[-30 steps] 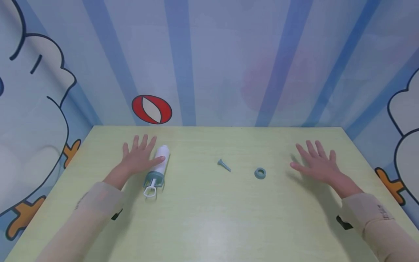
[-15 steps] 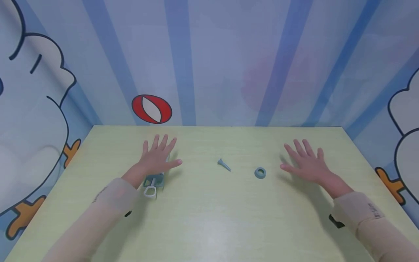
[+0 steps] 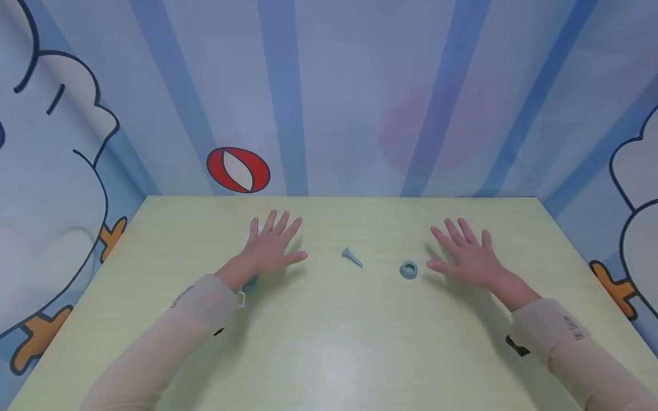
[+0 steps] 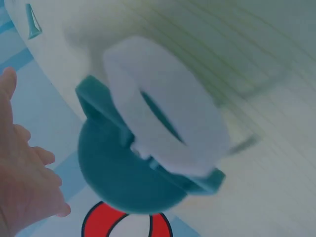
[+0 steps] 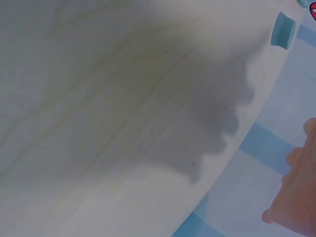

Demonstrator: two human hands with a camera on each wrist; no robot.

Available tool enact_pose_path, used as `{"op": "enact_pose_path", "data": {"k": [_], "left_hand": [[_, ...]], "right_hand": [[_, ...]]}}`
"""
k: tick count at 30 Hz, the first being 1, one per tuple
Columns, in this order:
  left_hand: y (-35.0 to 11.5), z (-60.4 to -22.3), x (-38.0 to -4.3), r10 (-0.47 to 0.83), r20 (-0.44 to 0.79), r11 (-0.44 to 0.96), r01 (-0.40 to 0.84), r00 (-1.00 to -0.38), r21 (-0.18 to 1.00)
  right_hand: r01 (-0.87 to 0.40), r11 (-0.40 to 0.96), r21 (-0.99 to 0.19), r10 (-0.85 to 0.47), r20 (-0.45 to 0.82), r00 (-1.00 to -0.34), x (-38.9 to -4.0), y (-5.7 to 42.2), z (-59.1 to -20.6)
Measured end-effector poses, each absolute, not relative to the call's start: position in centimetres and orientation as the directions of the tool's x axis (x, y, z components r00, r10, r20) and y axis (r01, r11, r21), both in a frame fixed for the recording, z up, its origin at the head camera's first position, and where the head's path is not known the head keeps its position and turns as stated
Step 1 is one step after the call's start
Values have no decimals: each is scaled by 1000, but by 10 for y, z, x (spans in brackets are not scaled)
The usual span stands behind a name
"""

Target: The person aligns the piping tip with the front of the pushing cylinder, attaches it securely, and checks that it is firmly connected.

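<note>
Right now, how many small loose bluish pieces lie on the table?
2: the flared pin, between the left hand and right hand, and the ring, beside the right hand. Hands hide some table.

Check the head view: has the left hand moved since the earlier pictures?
Yes, rightward: the left hand is now closer to the small blue-green peg, which has stayed in place.

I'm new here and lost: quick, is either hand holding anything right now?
Left hand: open, holding nothing, fingers spread above the syringe-like plunger tube.
Right hand: open, holding nothing, fingers spread near the teal ring.
</note>
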State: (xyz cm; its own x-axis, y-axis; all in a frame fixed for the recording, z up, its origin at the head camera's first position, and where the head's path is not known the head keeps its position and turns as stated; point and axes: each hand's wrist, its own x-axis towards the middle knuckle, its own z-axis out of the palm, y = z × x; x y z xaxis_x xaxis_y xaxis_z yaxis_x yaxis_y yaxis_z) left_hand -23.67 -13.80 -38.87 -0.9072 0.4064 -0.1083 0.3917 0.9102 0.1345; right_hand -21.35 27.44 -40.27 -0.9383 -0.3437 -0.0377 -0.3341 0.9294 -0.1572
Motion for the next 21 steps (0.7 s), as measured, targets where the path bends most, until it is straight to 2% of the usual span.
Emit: {"op": "enact_pose_path", "data": {"k": [9, 21], "left_hand": [[-112, -389, -239, 447, -113, 893, 436, -888, 109], [-83, -385, -240, 515, -102, 854, 499, -851, 148]], "right_hand": [[-386, 909, -155, -394, -18, -919, -214, 262, -407], [-425, 894, -143, -431, -7, -902, -212, 247, -409]]}}
